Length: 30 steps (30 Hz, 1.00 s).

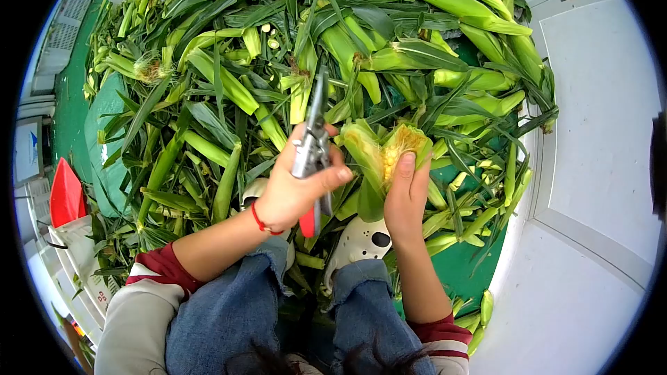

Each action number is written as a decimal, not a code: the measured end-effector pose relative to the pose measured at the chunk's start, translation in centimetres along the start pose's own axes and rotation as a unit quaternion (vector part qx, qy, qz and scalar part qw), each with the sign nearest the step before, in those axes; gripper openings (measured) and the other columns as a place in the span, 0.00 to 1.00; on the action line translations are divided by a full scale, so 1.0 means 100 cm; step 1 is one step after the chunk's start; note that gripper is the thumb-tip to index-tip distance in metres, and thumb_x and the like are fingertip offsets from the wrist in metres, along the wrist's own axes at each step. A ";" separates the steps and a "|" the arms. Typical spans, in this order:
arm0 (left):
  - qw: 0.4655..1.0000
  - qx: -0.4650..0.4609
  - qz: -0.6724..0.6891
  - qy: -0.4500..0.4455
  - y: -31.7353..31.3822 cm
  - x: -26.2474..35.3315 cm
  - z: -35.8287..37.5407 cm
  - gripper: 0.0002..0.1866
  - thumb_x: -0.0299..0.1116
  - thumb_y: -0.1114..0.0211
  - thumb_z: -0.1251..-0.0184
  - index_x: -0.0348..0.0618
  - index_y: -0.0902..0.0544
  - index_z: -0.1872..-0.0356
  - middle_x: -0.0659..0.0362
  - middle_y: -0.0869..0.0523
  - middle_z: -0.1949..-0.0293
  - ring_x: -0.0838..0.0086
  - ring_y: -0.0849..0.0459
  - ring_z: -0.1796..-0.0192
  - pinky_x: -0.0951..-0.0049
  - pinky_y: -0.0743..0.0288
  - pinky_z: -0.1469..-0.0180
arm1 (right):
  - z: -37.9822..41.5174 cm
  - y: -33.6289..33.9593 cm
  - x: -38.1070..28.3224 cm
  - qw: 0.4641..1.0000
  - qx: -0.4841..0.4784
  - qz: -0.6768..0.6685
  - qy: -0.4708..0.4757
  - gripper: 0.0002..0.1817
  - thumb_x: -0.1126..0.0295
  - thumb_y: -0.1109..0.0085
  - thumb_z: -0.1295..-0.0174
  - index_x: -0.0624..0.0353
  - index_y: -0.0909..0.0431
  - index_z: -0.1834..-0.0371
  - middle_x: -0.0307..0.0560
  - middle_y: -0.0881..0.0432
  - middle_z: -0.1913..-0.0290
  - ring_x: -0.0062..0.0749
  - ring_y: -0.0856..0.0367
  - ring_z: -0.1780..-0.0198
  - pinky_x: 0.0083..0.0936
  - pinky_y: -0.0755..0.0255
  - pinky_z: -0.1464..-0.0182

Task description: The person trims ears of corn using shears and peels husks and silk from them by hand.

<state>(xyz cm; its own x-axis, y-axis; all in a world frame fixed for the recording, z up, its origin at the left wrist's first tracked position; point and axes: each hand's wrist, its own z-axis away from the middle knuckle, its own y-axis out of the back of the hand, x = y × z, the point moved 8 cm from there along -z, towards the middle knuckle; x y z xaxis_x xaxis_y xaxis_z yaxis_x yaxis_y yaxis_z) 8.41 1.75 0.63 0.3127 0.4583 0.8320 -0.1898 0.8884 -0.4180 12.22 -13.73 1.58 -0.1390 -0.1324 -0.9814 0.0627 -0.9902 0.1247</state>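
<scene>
My left hand (290, 193) is wrapped around metal pruning shears (313, 154) with a red handle end, and their blades point up and away from me. To its right, my right hand (407, 201) grips a corn ear (392, 160). The ear's green husk is parted at the upper end, showing pale yellow kernels and silk. My right thumb lies along the exposed kernels. The shears and the ear are close together but apart, both above the heap of husks and leaves (215, 121).
More unhusked corn ears (458, 3) lie at the back right. Cut husk pieces (462, 180) are strewn over the green floor (476, 264). A white panelled wall (590, 132) borders the right side. At left are a red scoop-like object (66, 194) and a white crate (76, 253). My shoe (356, 243) stands among the leaves.
</scene>
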 end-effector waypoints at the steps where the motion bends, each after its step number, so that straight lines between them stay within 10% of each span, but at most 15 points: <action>1: 1.000 -0.002 0.014 -0.011 -0.009 0.002 0.001 0.25 0.22 0.31 0.45 0.43 0.33 0.48 0.65 0.23 0.69 0.82 0.25 0.68 0.82 0.31 0.65 | 0.000 -0.002 0.000 1.000 -0.012 0.013 0.013 0.23 0.59 0.61 0.28 0.67 0.40 0.40 0.54 0.25 0.50 0.35 0.27 0.50 0.29 0.35 0.45; 12: 1.000 0.025 0.010 0.008 -0.012 0.009 -0.004 0.21 0.17 0.40 0.40 0.43 0.31 0.46 0.65 0.24 0.63 0.82 0.23 0.65 0.79 0.24 0.65 | 0.021 -0.018 0.028 0.980 -0.045 -0.153 -0.118 0.24 0.58 0.65 0.27 0.67 0.44 0.38 0.51 0.28 0.47 0.33 0.29 0.48 0.28 0.36 0.43; 24: 0.982 0.052 0.130 0.124 -0.002 -0.003 -0.005 0.18 0.20 0.39 0.43 0.45 0.24 0.50 0.64 0.20 0.65 0.80 0.22 0.64 0.78 0.27 0.62 | 0.025 -0.026 0.026 0.977 -0.142 -0.143 -0.073 0.44 0.56 0.25 0.53 0.65 0.43 0.40 0.46 0.28 0.47 0.31 0.28 0.45 0.27 0.33 0.43; 30: 0.953 0.055 0.228 0.189 -0.006 -0.014 -0.005 0.20 0.18 0.44 0.42 0.40 0.29 0.46 0.61 0.22 0.62 0.77 0.22 0.62 0.75 0.27 0.57 | 0.021 -0.017 0.032 0.982 -0.132 -0.113 -0.077 0.35 0.65 0.28 0.50 0.65 0.38 0.44 0.45 0.27 0.49 0.29 0.26 0.49 0.26 0.32 0.45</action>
<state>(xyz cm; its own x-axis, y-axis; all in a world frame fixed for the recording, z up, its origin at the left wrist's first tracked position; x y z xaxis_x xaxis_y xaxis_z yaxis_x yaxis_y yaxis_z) 8.55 0.57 -0.49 0.4836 0.7920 0.3727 -0.4757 0.5952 -0.6477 9.55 -12.60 -1.50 -0.3264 0.0649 -0.9430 0.2638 -0.9518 -0.1568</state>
